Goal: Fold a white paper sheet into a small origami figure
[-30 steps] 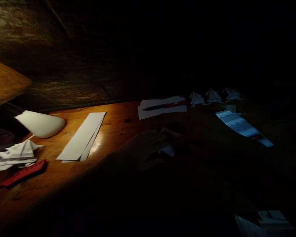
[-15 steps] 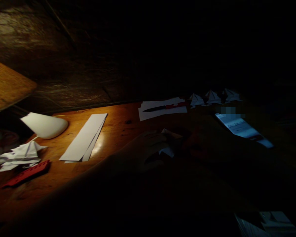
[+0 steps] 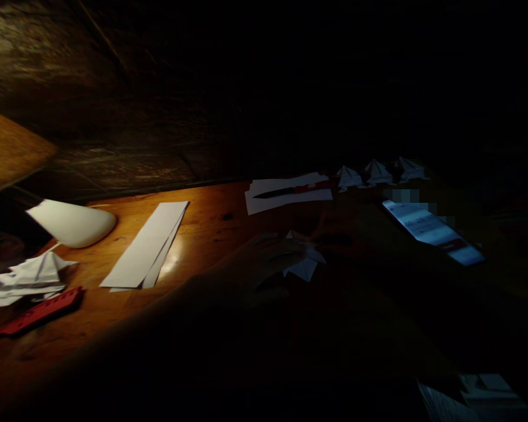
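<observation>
A white folded paper piece (image 3: 305, 266) with several pointed corners lies on the dark part of the wooden table. My left hand (image 3: 261, 258) reaches in from the lower left. Its fingers lie over the paper's left and upper part and hold it, with the thumb lower down. On the paper's right is my right hand (image 3: 341, 234), very dim and reddish. One finger of it shows near the upper right corner of the paper, but shadow hides the others. Whether it grips the paper cannot be made out.
Paper strips (image 3: 147, 246) lie left of centre. A knife (image 3: 286, 191) rests on more paper (image 3: 257, 204). Behind stand three folded paper figures (image 3: 379, 173); a lit phone (image 3: 431, 230) is at right. Far left are a white lamp (image 3: 77, 224), crumpled paper (image 3: 33, 275) and a red-handled object (image 3: 41, 312).
My right hand has moved up and away from the paper's right side, so more of its points show. My left hand stays on it. The view has shifted slightly.
</observation>
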`<state>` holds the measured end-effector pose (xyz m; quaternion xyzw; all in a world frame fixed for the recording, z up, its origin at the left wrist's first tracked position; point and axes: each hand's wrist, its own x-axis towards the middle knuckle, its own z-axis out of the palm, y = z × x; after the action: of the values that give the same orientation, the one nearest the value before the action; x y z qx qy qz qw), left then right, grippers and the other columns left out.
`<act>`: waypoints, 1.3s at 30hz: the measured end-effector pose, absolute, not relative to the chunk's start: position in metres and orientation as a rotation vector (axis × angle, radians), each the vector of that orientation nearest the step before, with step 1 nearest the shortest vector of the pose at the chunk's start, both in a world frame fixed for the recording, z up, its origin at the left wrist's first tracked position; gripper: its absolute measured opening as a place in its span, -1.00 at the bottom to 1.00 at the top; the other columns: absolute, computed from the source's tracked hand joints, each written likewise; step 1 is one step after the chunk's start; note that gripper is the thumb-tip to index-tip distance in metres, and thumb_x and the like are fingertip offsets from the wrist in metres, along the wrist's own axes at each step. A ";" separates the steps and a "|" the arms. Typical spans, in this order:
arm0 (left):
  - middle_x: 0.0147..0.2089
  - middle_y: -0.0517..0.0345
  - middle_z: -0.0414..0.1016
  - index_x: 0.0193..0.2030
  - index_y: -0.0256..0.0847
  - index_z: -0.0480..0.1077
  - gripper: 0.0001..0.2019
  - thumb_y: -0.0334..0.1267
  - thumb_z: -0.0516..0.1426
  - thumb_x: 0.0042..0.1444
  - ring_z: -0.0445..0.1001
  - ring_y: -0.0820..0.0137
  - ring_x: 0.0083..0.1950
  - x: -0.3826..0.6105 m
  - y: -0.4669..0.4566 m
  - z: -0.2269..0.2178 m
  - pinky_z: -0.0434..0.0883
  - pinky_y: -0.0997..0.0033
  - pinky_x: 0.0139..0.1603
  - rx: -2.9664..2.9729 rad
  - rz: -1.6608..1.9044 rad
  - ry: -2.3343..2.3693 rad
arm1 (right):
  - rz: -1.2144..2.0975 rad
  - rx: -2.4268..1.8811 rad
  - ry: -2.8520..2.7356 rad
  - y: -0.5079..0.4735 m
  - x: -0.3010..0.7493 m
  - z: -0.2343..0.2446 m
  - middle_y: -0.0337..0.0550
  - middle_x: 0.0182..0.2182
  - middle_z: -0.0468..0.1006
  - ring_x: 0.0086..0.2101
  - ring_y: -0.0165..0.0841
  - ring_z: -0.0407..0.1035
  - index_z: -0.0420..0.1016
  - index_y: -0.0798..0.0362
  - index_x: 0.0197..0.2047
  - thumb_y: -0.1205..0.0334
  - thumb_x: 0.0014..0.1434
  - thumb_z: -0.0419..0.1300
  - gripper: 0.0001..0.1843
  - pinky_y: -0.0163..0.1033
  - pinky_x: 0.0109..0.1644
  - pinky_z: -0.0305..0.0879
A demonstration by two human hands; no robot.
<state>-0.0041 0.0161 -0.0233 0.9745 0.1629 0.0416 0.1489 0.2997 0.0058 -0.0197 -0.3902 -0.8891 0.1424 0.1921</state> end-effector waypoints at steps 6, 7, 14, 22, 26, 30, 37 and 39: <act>0.54 -0.03 0.15 0.57 0.00 0.03 -0.28 0.05 0.15 0.35 0.20 -0.03 0.49 -0.004 0.016 -0.023 0.16 -0.19 0.50 2.795 0.145 0.442 | 0.469 -1.061 -2.498 0.010 0.302 -0.022 -0.20 -0.09 0.64 -0.18 -0.31 0.52 0.69 -0.15 -0.01 0.17 0.35 0.26 -0.79 -0.21 -0.14 0.28; 0.53 -0.04 0.16 0.57 -0.01 0.03 -0.28 0.05 0.15 0.35 0.20 -0.03 0.49 -0.004 0.016 -0.024 0.16 -0.19 0.50 2.793 0.147 0.445 | 0.490 -1.071 -2.483 0.010 0.302 -0.022 -0.20 -0.10 0.64 -0.19 -0.31 0.51 0.69 -0.15 -0.01 0.15 0.35 0.26 -0.79 -0.21 -0.15 0.28; 0.49 -0.10 0.22 0.55 -0.06 0.04 -0.29 0.00 0.16 0.35 0.22 0.01 0.47 -0.003 0.016 -0.022 0.19 -0.13 0.47 2.828 0.228 0.356 | 0.540 -1.140 -2.449 0.008 0.300 -0.020 -0.17 -0.04 0.67 -0.16 -0.27 0.53 0.67 -0.12 0.03 0.03 0.38 0.22 -0.73 -0.20 -0.14 0.29; 0.53 -0.05 0.17 0.55 0.00 0.01 -0.30 0.00 0.15 0.36 0.18 0.02 0.49 -0.001 0.017 -0.025 0.18 -0.15 0.46 2.839 0.241 0.323 | 0.621 -1.142 -2.370 0.005 0.290 -0.015 -0.15 -0.13 0.70 -0.20 -0.29 0.56 0.69 -0.05 -0.03 0.09 0.39 0.20 -0.75 -0.22 -0.13 0.33; 0.54 -0.08 0.14 0.54 -0.04 0.04 -0.27 0.09 0.16 0.34 0.17 -0.01 0.49 0.006 0.009 -0.024 0.21 -0.15 0.43 2.826 0.221 0.320 | 0.707 -1.063 -2.338 0.001 0.286 -0.013 -0.18 -0.15 0.71 -0.18 -0.32 0.57 0.68 -0.02 -0.09 0.23 0.34 0.24 -0.83 -0.24 -0.10 0.35; 0.54 -0.11 0.14 0.56 -0.05 0.00 -0.17 0.20 0.18 0.29 0.19 -0.07 0.47 0.009 0.000 -0.019 0.25 -0.18 0.39 2.809 0.152 0.374 | 0.886 -0.993 -2.253 -0.001 0.285 -0.014 -0.16 -0.16 0.71 -0.19 -0.32 0.58 0.68 0.02 -0.11 0.31 0.26 0.27 -0.84 -0.25 -0.12 0.40; 0.53 -0.06 0.18 0.54 -0.05 -0.01 -0.20 0.07 0.22 0.29 0.20 0.10 0.51 0.002 0.001 -0.012 0.25 -0.01 0.46 2.664 0.199 0.369 | 0.947 -0.969 -2.209 0.008 0.289 -0.024 -0.18 -0.18 0.69 -0.18 -0.34 0.58 0.69 -0.02 -0.18 0.37 0.27 0.26 -0.83 -0.24 -0.07 0.40; 0.54 -0.08 0.17 0.53 -0.04 0.02 -0.24 0.05 0.21 0.31 0.19 0.08 0.52 0.000 0.002 -0.012 0.25 -0.04 0.46 2.665 0.192 0.336 | 0.924 -0.953 -2.208 0.009 0.289 -0.025 -0.17 -0.20 0.67 -0.19 -0.34 0.57 0.69 -0.01 -0.19 0.37 0.26 0.27 -0.85 -0.24 -0.08 0.39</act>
<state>-0.0001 0.0023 -0.0120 0.9648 0.1218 0.0694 0.2224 0.2894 0.0087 -0.0249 -0.3554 -0.8230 0.3444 0.2789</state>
